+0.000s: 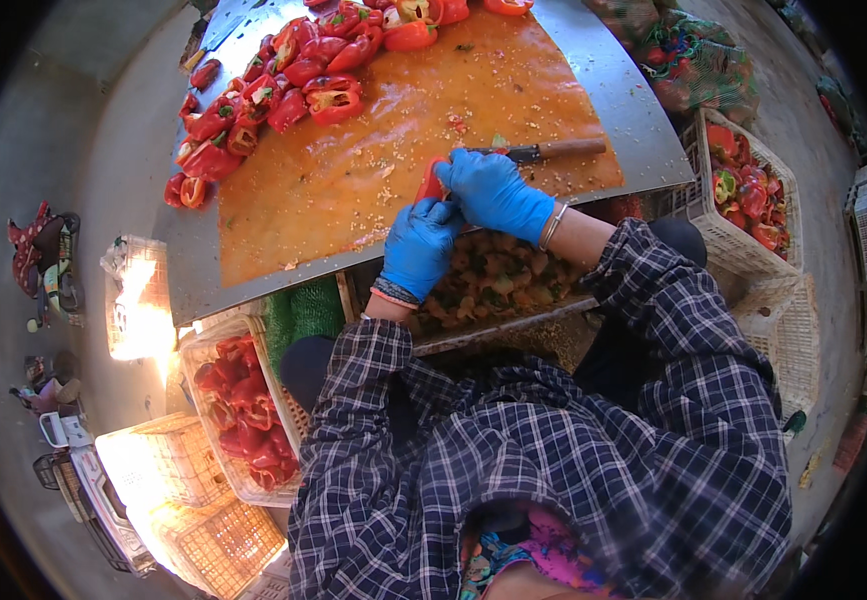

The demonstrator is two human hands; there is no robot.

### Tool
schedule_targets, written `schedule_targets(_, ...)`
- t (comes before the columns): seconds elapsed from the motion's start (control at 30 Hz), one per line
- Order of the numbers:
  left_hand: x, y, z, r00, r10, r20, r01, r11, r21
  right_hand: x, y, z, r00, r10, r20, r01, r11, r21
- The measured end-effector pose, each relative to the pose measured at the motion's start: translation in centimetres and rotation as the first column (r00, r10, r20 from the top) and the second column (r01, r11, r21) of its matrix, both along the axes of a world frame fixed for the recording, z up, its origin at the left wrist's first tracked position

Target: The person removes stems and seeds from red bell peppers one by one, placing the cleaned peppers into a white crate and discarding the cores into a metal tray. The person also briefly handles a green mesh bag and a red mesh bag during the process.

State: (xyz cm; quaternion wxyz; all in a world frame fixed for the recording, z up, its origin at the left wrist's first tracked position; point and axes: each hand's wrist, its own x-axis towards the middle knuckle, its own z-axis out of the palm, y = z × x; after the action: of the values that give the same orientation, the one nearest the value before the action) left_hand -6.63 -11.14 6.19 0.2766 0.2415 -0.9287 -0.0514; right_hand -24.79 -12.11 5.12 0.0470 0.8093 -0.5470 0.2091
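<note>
Both hands wear blue gloves and meet at the near edge of an orange-covered metal table [418, 135]. Between them is a piece of red pepper [431, 180], partly hidden by the fingers. My left hand [420, 247] grips its lower end, while my right hand [489, 184] closes on its upper right side. A knife [553, 148] with a wooden handle lies on the table just beyond my right hand; its blade end is hidden. At the far left of the table spreads a heap of halved red peppers [306, 67]. Pale seeds are scattered over the orange sheet.
Below the table edge, a container holds pepper scraps [508, 274]. A crate of red peppers [242, 412] stands at left, another crate [748, 195] at right. Mesh sacks [703, 67] lie at the far right. Plastic crates [223, 544] and a parked scooter [88, 487] are at lower left.
</note>
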Motion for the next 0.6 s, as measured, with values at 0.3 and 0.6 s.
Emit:
schedule_targets(0.3,0.4,-0.1,-0.2,0.999,-0.009,-0.048,0.011,0.999,0.043,-2.2,-1.4,0.0,0.964,-0.054,0.262,-0.013,0.970,0.245)
schedule_targets(0.6,0.8,0.0,0.2,0.997,0.066,-0.043,-0.060,0.991,0.122,-4.3,-1.0,0.1,0.211,-0.486,0.848,-0.532,0.671,0.517)
